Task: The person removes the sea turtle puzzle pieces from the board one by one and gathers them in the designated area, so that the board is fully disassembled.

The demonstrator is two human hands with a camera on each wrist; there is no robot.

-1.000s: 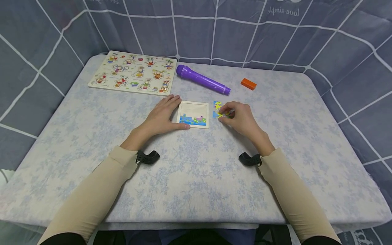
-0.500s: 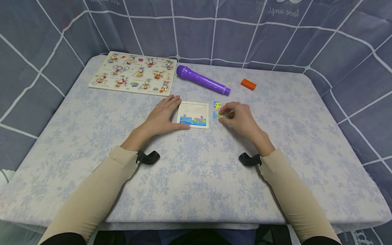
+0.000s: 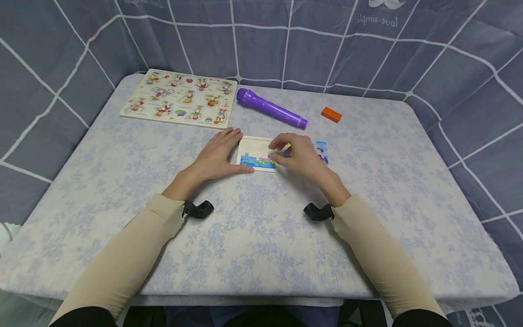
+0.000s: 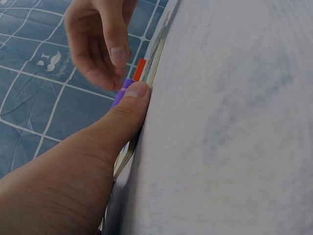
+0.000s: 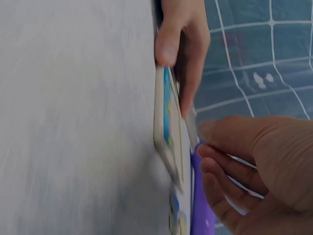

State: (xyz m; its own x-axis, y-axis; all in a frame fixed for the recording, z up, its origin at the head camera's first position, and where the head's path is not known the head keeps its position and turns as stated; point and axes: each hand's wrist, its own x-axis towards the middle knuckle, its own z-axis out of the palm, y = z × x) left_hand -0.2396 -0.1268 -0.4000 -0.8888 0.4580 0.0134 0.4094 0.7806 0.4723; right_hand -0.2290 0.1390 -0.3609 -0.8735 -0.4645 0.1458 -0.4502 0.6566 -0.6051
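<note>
A small wooden puzzle frame (image 3: 256, 169) lies on the table, its lower part filled with blue, green and pink pieces. My left hand (image 3: 216, 154) rests along its left side, fingers extended and thumb at the near edge. Over the right side of the frame, my right hand (image 3: 300, 156) pinches a small puzzle piece, mostly hidden by the fingers. Other puzzle pieces (image 3: 321, 152), blue and purple, lie right of the frame, partly behind the right hand. In the right wrist view the frame (image 5: 160, 112) shows edge-on, the left thumb against its near edge.
Toward the back left lies a large picture puzzle board (image 3: 177, 99). A purple toy microphone (image 3: 271, 108) lies beyond the frame, with an orange block (image 3: 331, 114) to its right. Grey checked cloth (image 3: 261, 54) hangs behind the table.
My right hand has moved left from the loose pieces to the frame's right side, uncovering blue and purple pieces behind it. My left hand stays at the frame.
</note>
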